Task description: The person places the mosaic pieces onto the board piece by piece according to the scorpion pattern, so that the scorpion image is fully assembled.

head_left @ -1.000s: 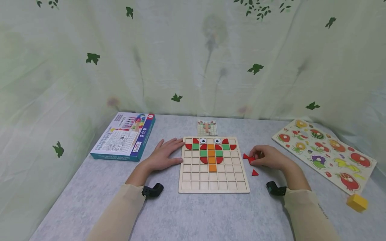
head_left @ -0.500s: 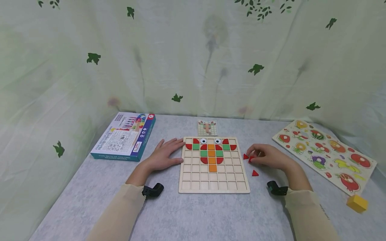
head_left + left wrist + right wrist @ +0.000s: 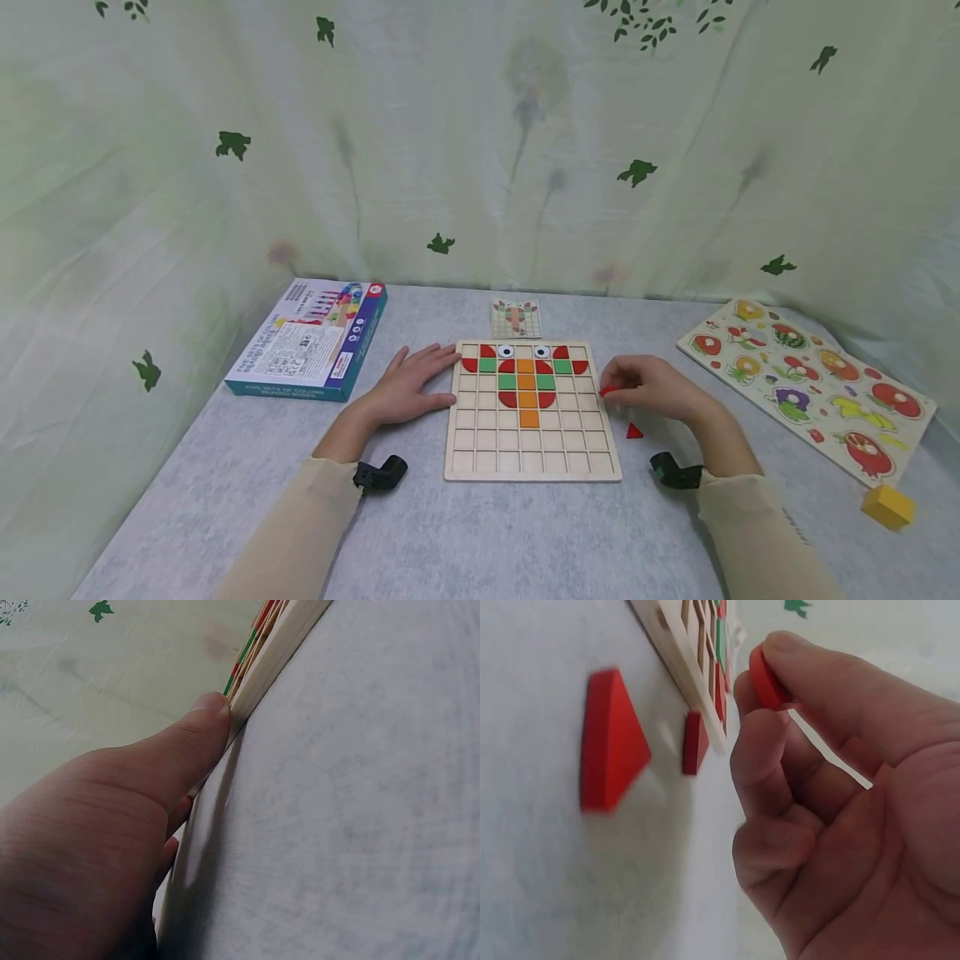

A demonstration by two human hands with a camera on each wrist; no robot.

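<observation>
My right hand [image 3: 652, 390] pinches a small red tile [image 3: 764, 679] between thumb and fingertips, just off the right edge of a wooden grid board [image 3: 487, 462]. Below that hand, a red triangle tile [image 3: 634, 431] lies on the table. The right wrist view shows a second red triangle tile [image 3: 695, 742] lying closer to the board. My left hand [image 3: 408, 387] lies flat with fingers spread, its fingertips and thumb touching the board's left edge. Red, green and orange tiles fill part of the grid, with two eye tiles [image 3: 523, 352] in the top row.
A small pattern card [image 3: 516, 319] lies behind the board. At the left is a flat blue and white box [image 3: 307, 342]. A fruit-picture board [image 3: 806, 383] lies at the right, with a yellow block [image 3: 888, 507] at its near corner. A printed curtain [image 3: 480, 167] hangs behind.
My right hand has lifted a red tile from beside the board and moved slightly left, to the board's right edge. The left hand has stayed in place.
</observation>
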